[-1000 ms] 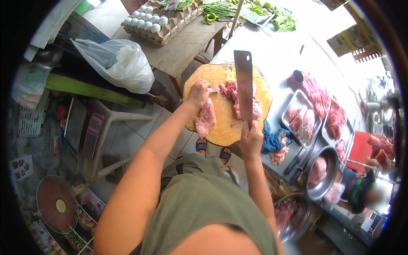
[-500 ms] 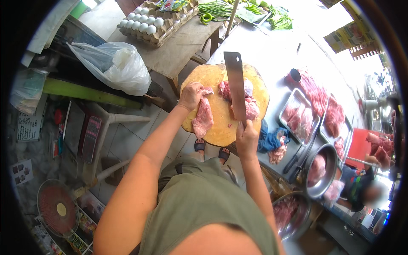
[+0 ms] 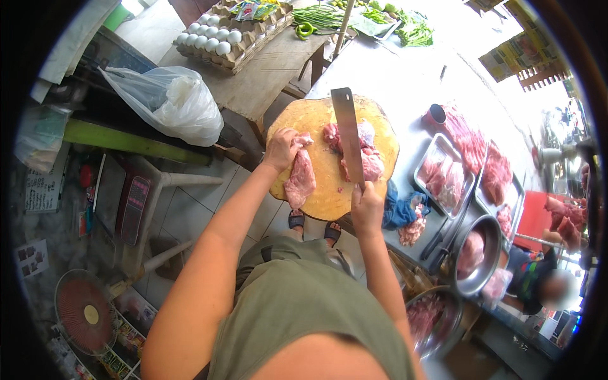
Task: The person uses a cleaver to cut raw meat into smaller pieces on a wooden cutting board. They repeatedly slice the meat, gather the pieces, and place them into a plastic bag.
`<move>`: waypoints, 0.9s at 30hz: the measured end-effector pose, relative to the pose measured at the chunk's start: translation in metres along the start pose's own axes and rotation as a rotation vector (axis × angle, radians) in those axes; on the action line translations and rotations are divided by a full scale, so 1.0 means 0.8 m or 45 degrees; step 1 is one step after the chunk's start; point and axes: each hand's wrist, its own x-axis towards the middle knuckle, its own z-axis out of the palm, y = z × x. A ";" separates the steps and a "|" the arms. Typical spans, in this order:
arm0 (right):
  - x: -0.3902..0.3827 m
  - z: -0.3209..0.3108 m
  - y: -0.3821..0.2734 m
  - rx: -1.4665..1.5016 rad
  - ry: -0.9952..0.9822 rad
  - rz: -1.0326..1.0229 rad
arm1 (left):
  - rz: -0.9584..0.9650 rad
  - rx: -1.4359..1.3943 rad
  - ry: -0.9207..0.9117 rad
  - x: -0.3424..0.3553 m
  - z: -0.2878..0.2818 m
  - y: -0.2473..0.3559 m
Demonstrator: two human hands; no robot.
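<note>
Cleaver (image 3: 346, 133) and left hand have both shifted over the board since a second ago: the blade's far end, which stood well past the board's far edge, is now drawn back almost level with it and leans more to the left. The left hand (image 3: 280, 150) sits a little farther left and nearer the person, with its fingers pinched together on the far end of a pink strip of meat (image 3: 301, 180). That pinched end has come back with the hand, and now lies closer to the rest of the strip, which rests along the left side of the round wooden chopping board (image 3: 329, 197).

The right hand (image 3: 367, 209) is clamped round the cleaver's handle at the board's near edge, as before. The blade passes over a second heap of meat (image 3: 372, 164) on the right of the board, hiding part of it; whether steel touches meat, I cannot tell.

On the table to the right, unchanged, are a crumpled blue cloth (image 3: 396, 212) with pale meat scraps (image 3: 413, 229) beside it, a metal tray (image 3: 416, 176) of meat and a steel bowl (image 3: 494, 244) holding another piece.
</note>
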 end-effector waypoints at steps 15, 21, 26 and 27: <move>-0.005 0.038 0.067 -0.130 -0.225 0.231 | -0.011 -0.352 0.164 0.046 0.027 0.029; -0.007 -0.003 0.008 0.131 -0.082 0.122 | -0.070 0.091 -0.123 -0.002 0.016 0.037; 0.003 -0.013 -0.034 0.468 0.215 -0.170 | -0.072 -0.047 0.105 -0.013 0.019 0.027; 0.006 -0.006 -0.031 0.514 0.284 -0.241 | -0.035 -0.116 0.102 -0.011 0.023 0.026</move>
